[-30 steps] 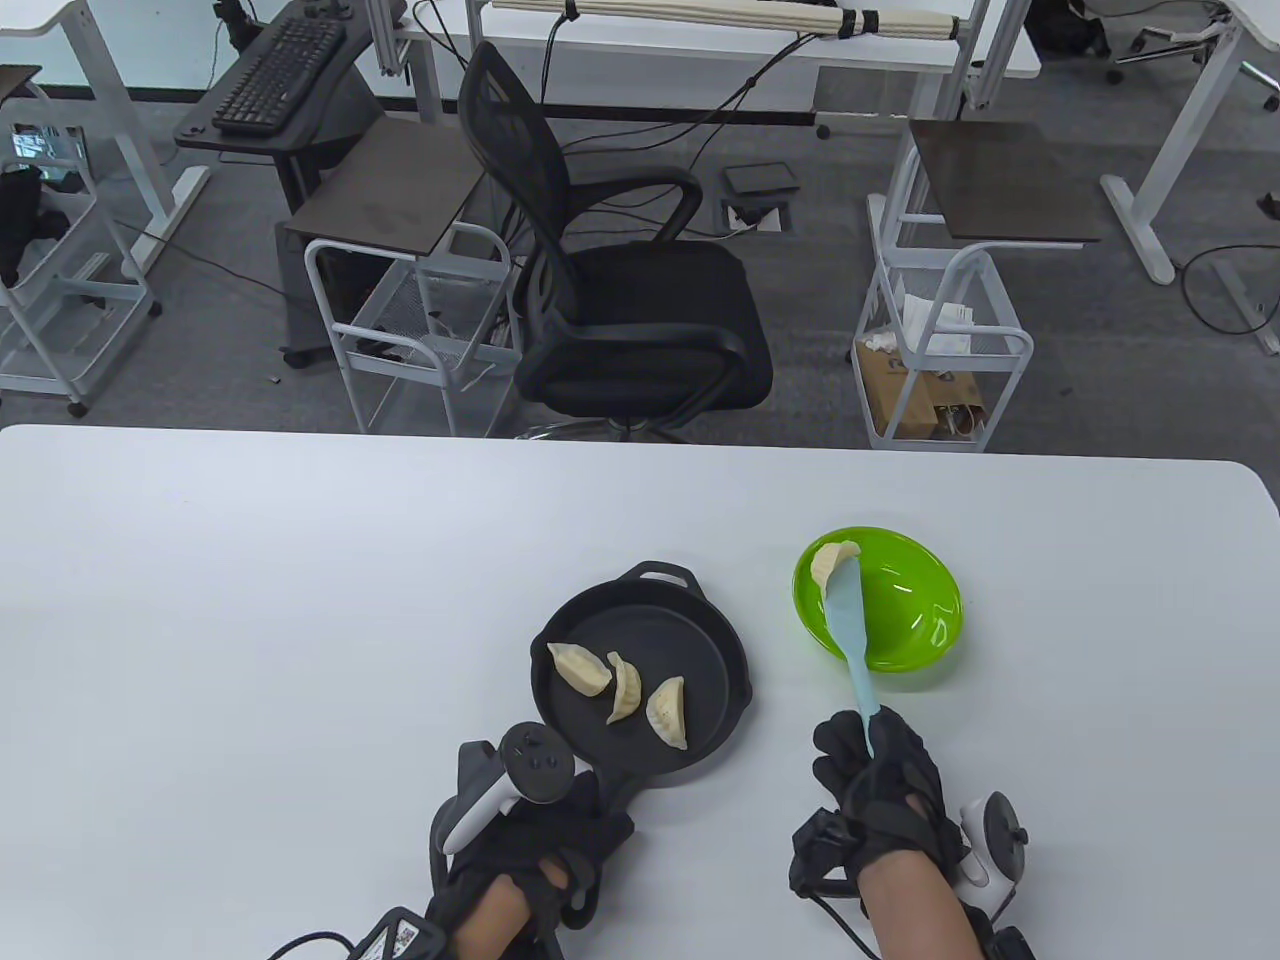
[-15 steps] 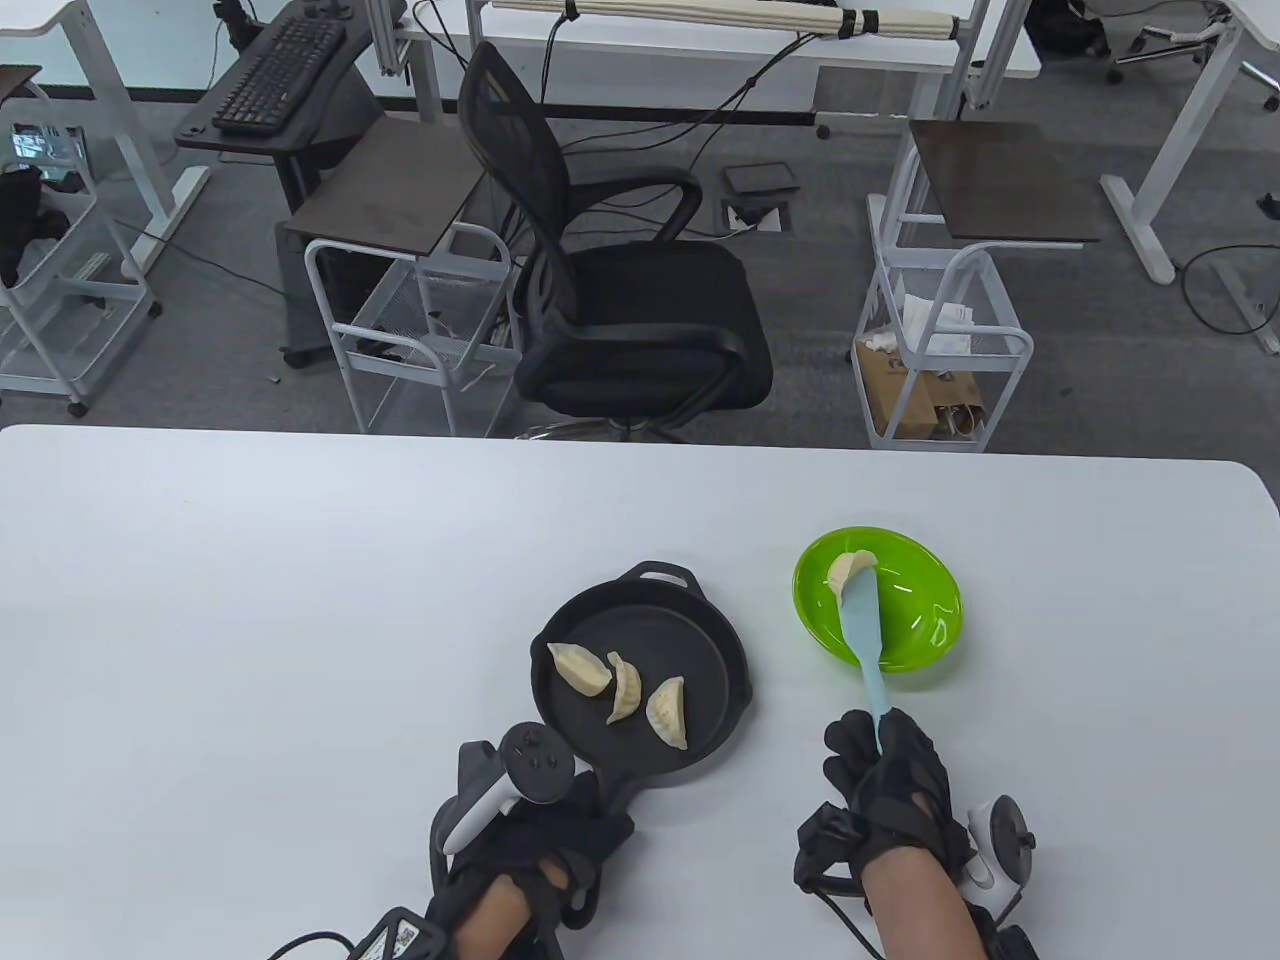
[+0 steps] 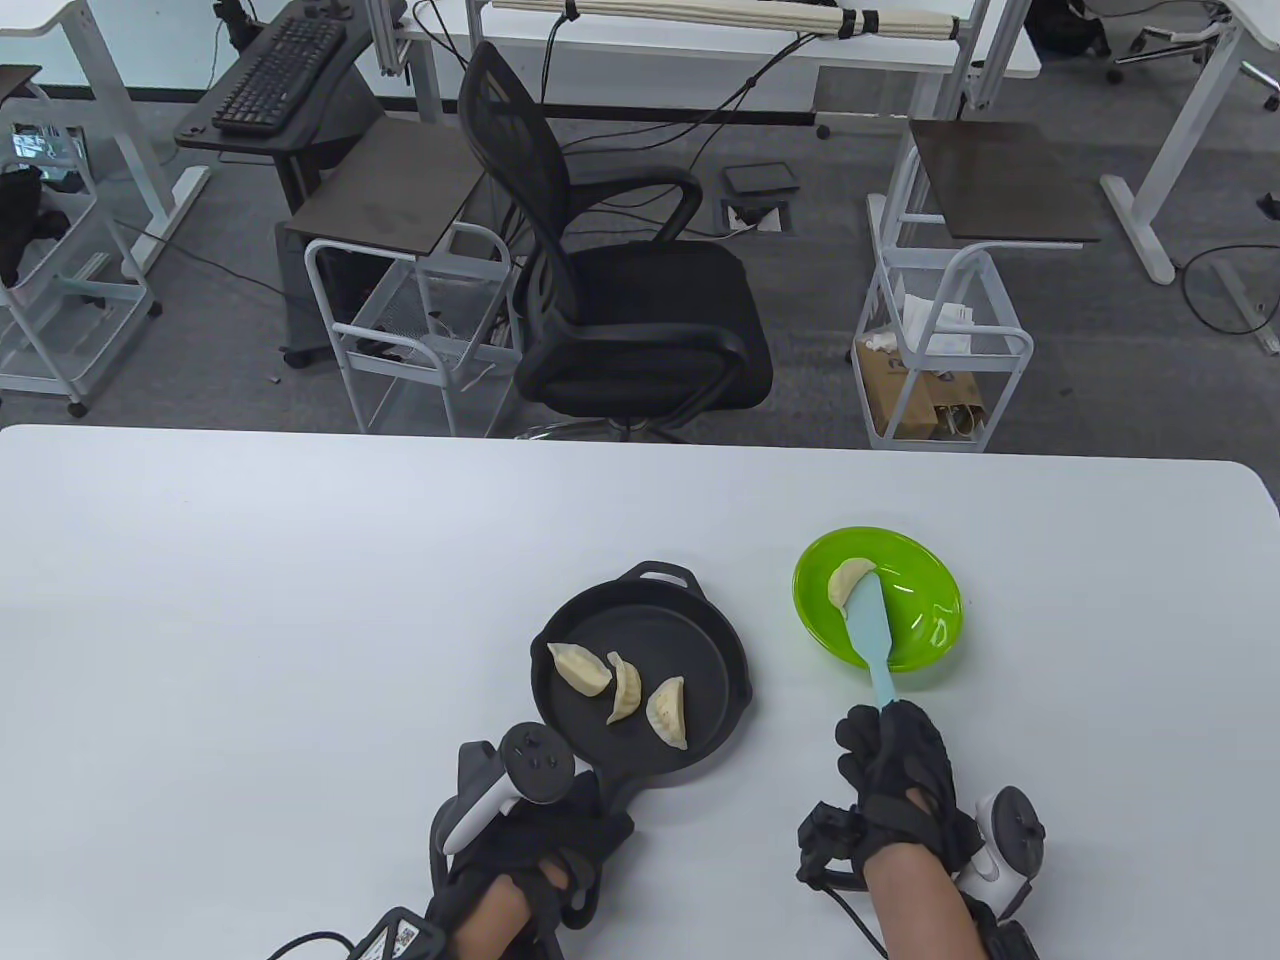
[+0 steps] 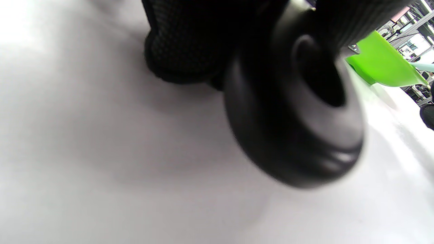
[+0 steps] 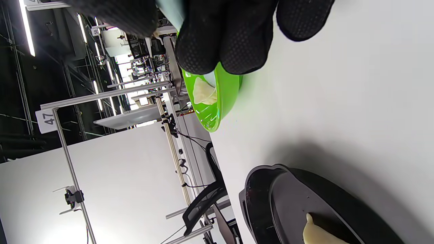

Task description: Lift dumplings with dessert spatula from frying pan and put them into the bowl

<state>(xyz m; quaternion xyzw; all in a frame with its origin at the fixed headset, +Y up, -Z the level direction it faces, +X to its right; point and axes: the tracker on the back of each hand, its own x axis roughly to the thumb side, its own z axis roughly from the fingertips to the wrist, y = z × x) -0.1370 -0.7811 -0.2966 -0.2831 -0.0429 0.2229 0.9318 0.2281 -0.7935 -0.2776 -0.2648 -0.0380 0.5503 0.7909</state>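
Right hand [image 3: 895, 775], at the lower right of the table view, has its fingers curled around the handle of the spatula [image 3: 868, 630]. Its pale blue blade reaches up and left over the near rim of the bowl [image 3: 925, 625] and lies inside it. One dumpling [image 3: 848, 580] sits in the upper left part of the bowl, touching the blade tip; in the right wrist view the same dumpling [image 5: 203, 91] shows against the green wall, just below the gloved fingers [image 5: 223, 44].

Left hand [image 3: 530, 835], at the lower centre of the table view, is wrapped around the handle of the pan [image 3: 700, 690]; in the left wrist view the handle end [image 4: 295, 125] fills the frame with the glove curled above it. Three dumplings lie in the pan: left [image 3: 580, 668], middle [image 3: 625, 690], right [image 3: 668, 712], close together in a row. Pan and bowl stand apart on the white worktop [image 3: 250, 620], with the bowl to the right of the pan.
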